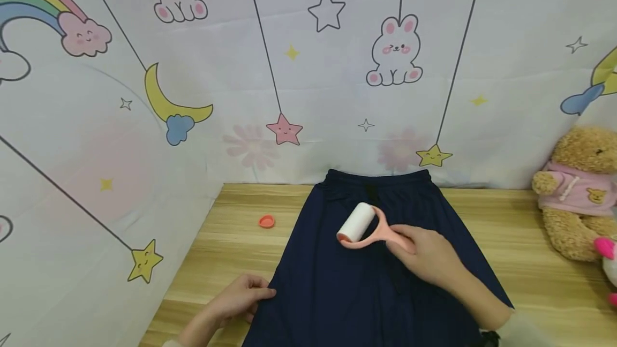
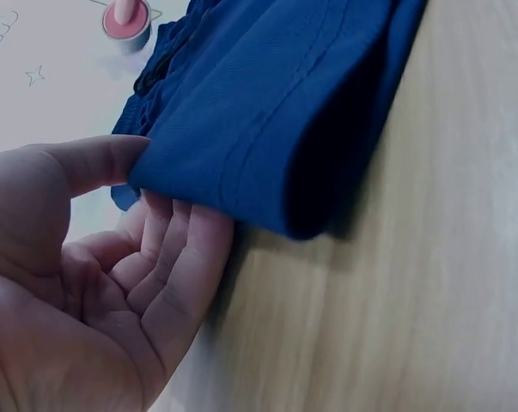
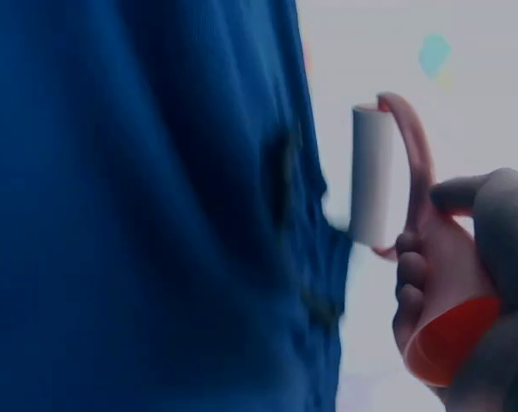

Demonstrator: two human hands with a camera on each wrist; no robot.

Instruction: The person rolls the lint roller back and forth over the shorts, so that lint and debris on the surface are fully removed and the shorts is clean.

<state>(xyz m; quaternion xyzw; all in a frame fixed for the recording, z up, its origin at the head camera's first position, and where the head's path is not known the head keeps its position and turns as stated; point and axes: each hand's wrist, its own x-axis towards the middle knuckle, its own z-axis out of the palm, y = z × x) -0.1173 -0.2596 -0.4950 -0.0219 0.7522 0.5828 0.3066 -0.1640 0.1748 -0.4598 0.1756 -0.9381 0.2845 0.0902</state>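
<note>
Navy shorts (image 1: 332, 283) with a gathered waistband lie spread on the wooden table, waist toward the wall. My right hand (image 1: 431, 258) grips the pink handle of a lint roller (image 1: 358, 223), whose white roll is above the upper part of the shorts. In the right wrist view the roller (image 3: 374, 176) shows apart from the cloth. At the left edge of the shorts, my left hand (image 1: 241, 300) pinches the fabric between thumb and fingers. Close up in the left wrist view, the hem (image 2: 267, 146) is lifted a little and gapes beside that hand (image 2: 112, 283).
A small red-orange cap (image 1: 266, 221) lies on the table (image 1: 231, 250) left of the shorts. At the right sits a teddy bear (image 1: 578, 197) in a pink top, with part of a white and pink toy (image 1: 608, 256) beside it. A printed cloth backdrop (image 1: 328, 79) stands behind.
</note>
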